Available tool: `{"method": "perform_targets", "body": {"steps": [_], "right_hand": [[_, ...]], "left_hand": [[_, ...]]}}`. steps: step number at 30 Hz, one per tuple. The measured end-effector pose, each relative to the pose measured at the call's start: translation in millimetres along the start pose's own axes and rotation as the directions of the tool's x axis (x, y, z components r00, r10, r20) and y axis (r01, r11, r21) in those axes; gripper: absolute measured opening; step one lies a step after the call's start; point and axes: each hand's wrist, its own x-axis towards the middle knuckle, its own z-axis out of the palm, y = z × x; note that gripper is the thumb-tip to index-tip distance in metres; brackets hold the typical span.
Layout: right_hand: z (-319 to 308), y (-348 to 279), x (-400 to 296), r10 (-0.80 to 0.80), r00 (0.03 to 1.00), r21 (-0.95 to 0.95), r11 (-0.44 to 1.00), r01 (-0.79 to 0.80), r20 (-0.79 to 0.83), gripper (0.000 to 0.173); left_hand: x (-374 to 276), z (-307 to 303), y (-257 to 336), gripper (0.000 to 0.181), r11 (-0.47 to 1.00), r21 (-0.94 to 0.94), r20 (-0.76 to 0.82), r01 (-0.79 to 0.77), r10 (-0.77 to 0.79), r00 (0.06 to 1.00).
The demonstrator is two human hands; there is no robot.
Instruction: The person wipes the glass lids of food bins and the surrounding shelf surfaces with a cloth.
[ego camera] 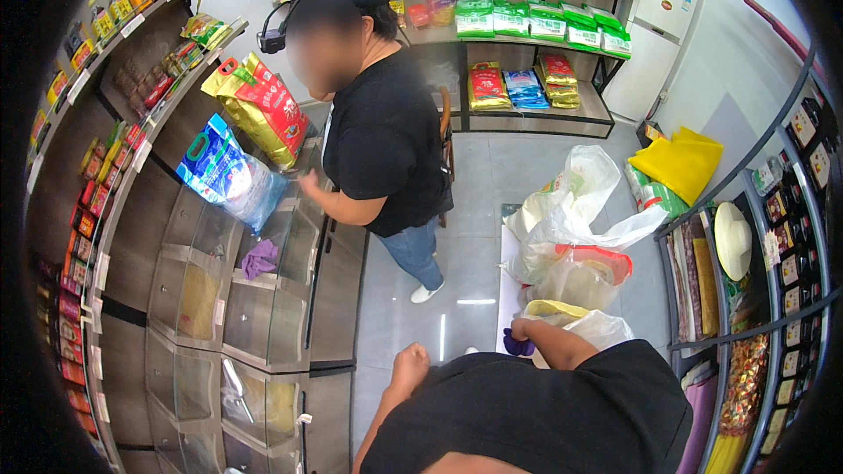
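My right hand [524,328] is closed on a dark purple cloth [518,344], beside the open plastic sacks on the floor. The nearest sack [560,309] has a yellow rim and lies by my right forearm. My left hand [411,363] hangs over the floor with its fingers curled, and nothing shows in it. To its left stand clear-fronted bulk food bins [263,322]; one holds a metal scoop [238,388]. A lighter purple cloth [261,259] lies crumpled on the bins.
A person [388,118] in a black T-shirt stands at the bins, near a blue bag [230,171] and a gold-and-red bag [263,112]. White sacks [566,204] lie on the floor. Shelves of packets [527,20] line the back; a bottle rack [790,243] stands at right.
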Motion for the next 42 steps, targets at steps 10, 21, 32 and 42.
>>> {"method": "perform_targets", "body": {"steps": [10,21,32,42], "right_hand": [[-2.5,1.3,3.7,-0.010,1.000,-0.064,0.998,0.010,0.005,0.032],[51.7,75.6,65.6,-0.028,0.988,-0.033,0.999,0.023,-0.150,0.033],[-22.4,-1.7,-8.4,-0.090,0.990,-0.146,0.984,0.106,0.110,0.036],[-37.0,-43.7,2.0,-0.210,0.969,-0.243,0.941,0.237,0.132,0.037]], "left_hand": [[-9.5,-3.8,12.1,0.014,0.998,-0.055,0.021,-0.006,0.007,1.000],[-11.8,2.2,11.1,0.015,0.988,-0.085,0.010,-0.129,0.130,0.991],[-54.7,-0.6,22.5,0.020,0.993,-0.116,-0.028,-0.002,-0.001,1.000],[-78.8,-6.1,12.4,0.021,0.999,-0.047,-0.102,-0.002,-0.002,0.995]]}}
